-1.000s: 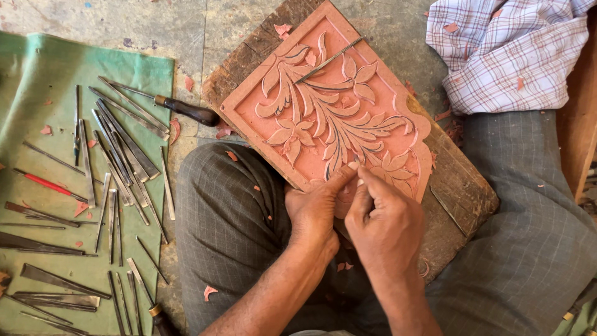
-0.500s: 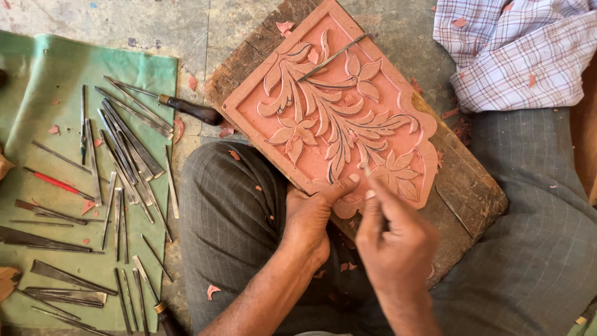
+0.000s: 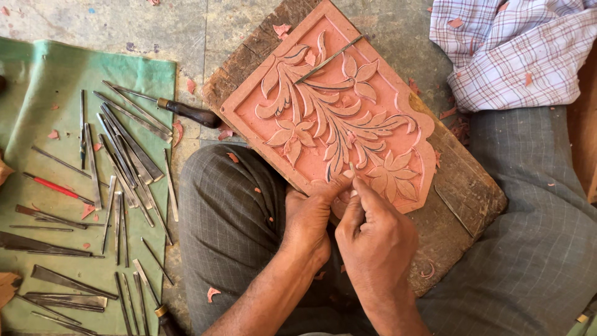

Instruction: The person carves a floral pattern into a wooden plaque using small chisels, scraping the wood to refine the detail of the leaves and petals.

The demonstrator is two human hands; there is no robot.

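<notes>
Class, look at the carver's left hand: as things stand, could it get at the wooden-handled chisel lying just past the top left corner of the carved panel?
Probably yes. The wooden-handled chisel lies in the open on the floor with nothing on it. The left hand rests at the carved panel edge beside the right hand, and only the person's knee lies between.

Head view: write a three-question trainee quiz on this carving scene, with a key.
1. True or false: the carved terracotta-coloured panel lies on a wooden board.
2. Which side of the picture holds the green cloth with the spread of metal carving tools: A left, B right, C top centre?
3. What lies loose across the upper part of the panel?

Key
1. True.
2. A.
3. A thin metal tool, resting diagonally on the leaf relief. Both hands, the left hand and the right hand, meet at the panel's near edge instead; whatever they grip is too hidden to name.
</notes>
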